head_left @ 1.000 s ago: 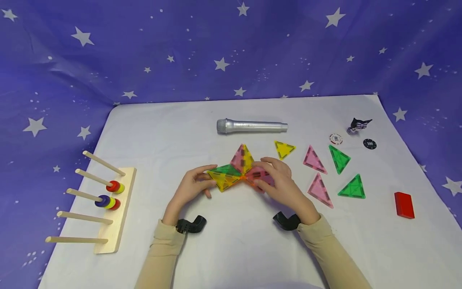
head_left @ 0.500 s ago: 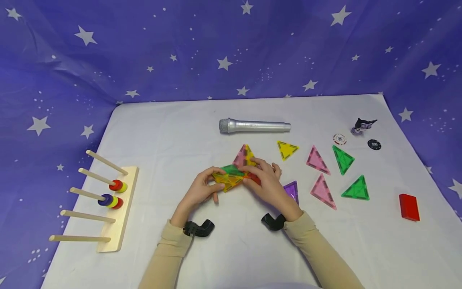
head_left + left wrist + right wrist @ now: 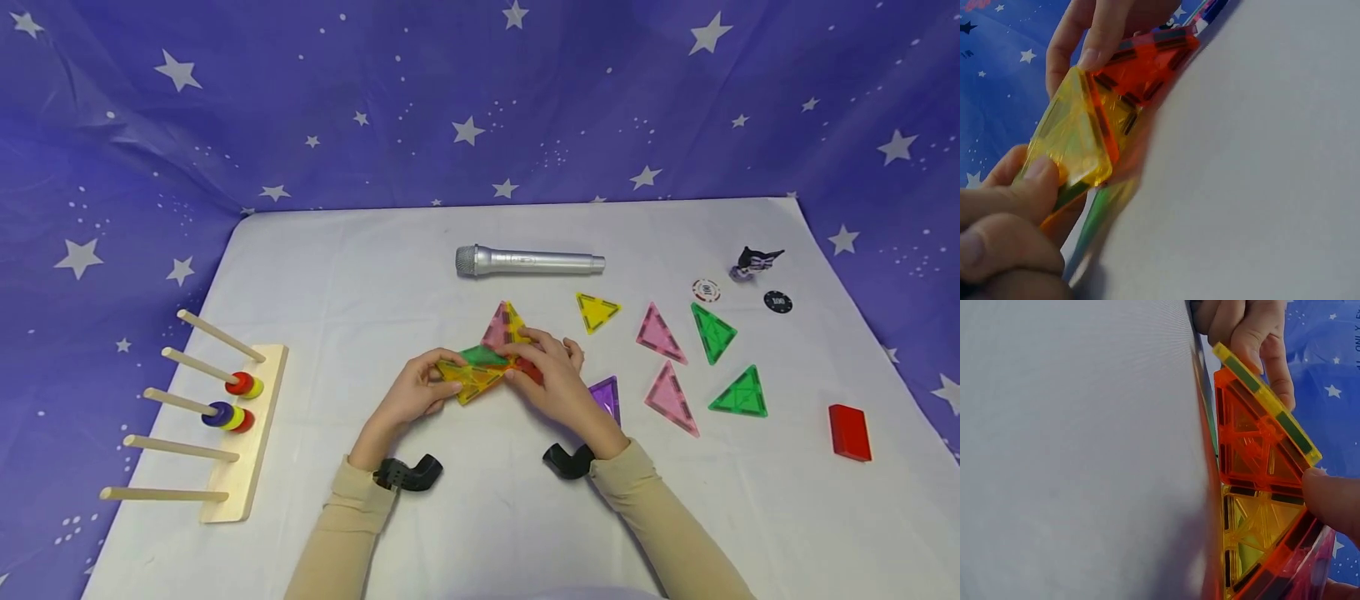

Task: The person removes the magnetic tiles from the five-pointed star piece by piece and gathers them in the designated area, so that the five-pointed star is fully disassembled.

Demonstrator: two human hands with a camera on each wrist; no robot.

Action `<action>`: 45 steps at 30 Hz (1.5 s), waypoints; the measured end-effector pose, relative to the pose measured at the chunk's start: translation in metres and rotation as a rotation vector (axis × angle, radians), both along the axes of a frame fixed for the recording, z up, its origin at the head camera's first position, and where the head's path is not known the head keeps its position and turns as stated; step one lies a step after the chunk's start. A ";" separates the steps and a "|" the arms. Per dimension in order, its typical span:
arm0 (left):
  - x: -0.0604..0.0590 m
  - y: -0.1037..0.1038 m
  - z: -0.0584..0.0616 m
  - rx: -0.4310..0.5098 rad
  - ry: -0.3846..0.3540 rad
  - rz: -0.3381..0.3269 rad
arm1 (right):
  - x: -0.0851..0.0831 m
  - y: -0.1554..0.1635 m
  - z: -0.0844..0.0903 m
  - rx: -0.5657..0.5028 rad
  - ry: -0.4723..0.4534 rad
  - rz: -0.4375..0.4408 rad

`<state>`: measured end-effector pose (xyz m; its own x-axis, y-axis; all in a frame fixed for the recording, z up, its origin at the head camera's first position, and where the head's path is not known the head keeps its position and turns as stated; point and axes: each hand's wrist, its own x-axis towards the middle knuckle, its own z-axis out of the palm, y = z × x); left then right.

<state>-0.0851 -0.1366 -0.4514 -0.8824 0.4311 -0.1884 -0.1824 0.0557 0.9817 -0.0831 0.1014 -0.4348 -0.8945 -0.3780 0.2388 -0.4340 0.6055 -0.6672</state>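
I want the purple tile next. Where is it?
In the head view the purple tile lies flat on the table, just right of the right hand, with a pink tile on its far side.

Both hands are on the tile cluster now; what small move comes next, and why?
Probably fold the orange tile up further with the right hand while the left hand steadies the yellow tile: the orange tile stands tilted off the table, its edge not yet seated.

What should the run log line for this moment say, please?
left hand: grips tile cluster | right hand: grips tile cluster | purple tile: flat beside right hand | microphone: behind
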 end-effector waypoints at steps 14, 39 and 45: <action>-0.013 -0.026 0.019 0.079 -0.026 0.190 | 0.000 0.001 -0.002 -0.036 -0.019 -0.014; -0.057 -0.010 0.017 -0.621 0.356 0.436 | -0.002 -0.002 -0.001 -0.033 -0.028 -0.011; -0.039 -0.017 0.023 -0.550 0.311 0.285 | -0.002 0.000 0.000 -0.029 -0.033 -0.011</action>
<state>-0.1238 -0.1539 -0.4280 -0.9955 0.0885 -0.0329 0.0215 0.5522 0.8334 -0.0849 0.1013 -0.4344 -0.9062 -0.3614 0.2194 -0.4046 0.5905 -0.6983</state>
